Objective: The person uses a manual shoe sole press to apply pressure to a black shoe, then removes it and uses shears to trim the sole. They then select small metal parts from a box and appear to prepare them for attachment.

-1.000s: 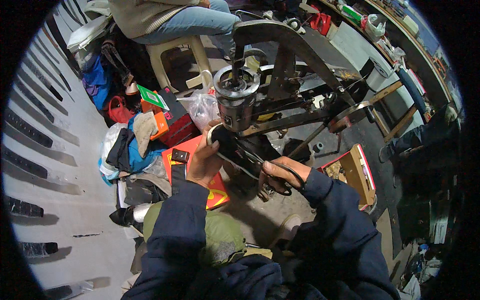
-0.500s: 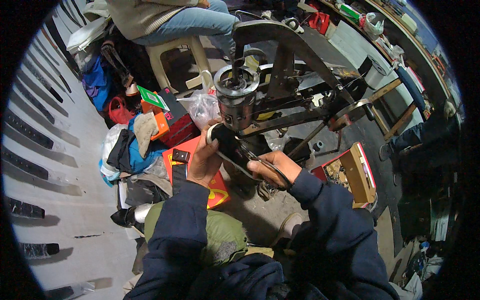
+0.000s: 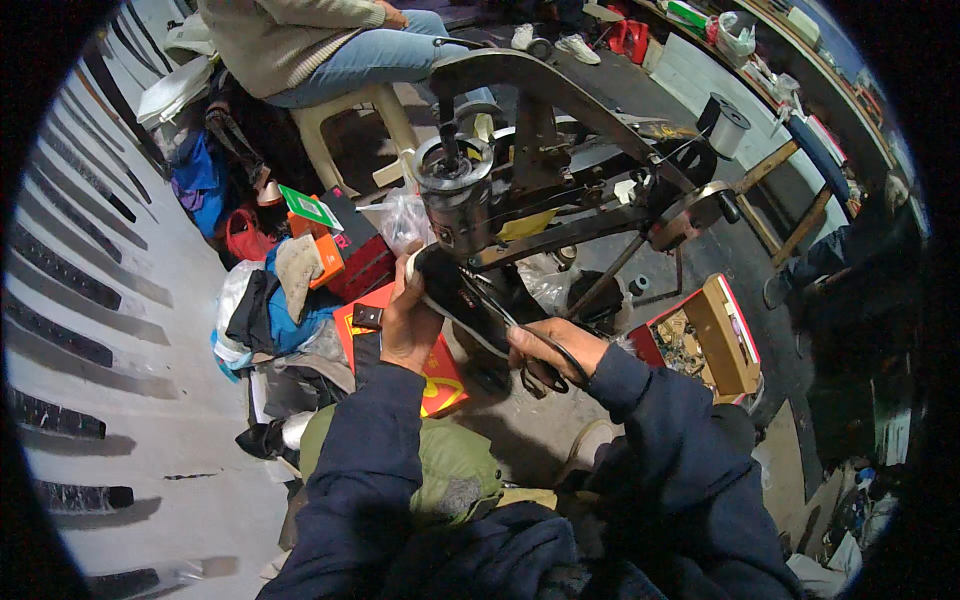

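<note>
A dark shoe with a white-edged sole (image 3: pixel 462 300) lies under the head of a black stitching machine (image 3: pixel 530 170). My left hand (image 3: pixel 408 322) grips the shoe at its near left end, fingers curled over the sole. My right hand (image 3: pixel 548 350) holds dark scissors (image 3: pixel 535 372) whose blades point up along the shoe toward the machine head. Both forearms are in dark blue sleeves and come up from the lower edge.
A person in a beige top and jeans sits on a pale plastic stool (image 3: pixel 352 115) behind the machine. Bags, cloth and boxes (image 3: pixel 290 270) pile at the left. An open red box of small parts (image 3: pixel 710 340) sits at the right. A white thread spool (image 3: pixel 722 122) stands on the machine.
My right hand with the scissors has moved slightly up toward the shoe. My left hand keeps its grip on the shoe.
</note>
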`<state>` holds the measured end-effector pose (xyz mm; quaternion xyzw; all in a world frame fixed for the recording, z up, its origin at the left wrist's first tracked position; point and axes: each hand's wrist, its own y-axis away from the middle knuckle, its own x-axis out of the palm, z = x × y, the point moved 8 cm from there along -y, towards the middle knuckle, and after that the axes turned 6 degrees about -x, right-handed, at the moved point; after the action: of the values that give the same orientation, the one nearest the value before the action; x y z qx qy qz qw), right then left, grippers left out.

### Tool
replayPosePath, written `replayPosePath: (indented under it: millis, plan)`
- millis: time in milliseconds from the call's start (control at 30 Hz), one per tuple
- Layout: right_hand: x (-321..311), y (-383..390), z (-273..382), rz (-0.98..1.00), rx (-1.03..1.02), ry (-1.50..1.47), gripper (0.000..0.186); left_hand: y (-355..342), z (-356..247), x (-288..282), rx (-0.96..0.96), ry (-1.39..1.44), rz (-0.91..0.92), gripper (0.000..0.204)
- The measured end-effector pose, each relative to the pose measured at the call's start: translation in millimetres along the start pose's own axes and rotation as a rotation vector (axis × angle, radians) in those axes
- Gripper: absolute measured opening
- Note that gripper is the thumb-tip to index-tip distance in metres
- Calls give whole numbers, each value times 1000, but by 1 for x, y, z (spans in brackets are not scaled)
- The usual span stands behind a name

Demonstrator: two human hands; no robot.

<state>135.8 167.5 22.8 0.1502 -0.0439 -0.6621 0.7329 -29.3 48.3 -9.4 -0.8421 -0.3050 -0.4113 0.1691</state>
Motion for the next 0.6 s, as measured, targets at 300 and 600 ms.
replayPosePath:
  millis: [300, 600]
  plan:
    - [-6, -31, 16, -11, 73, 92, 77, -2, -1, -3, 19, 6, 16, 66]
    - [0, -41, 11, -64, 69, 40, 73, -3, -3, -4, 23, -23, 28, 63]
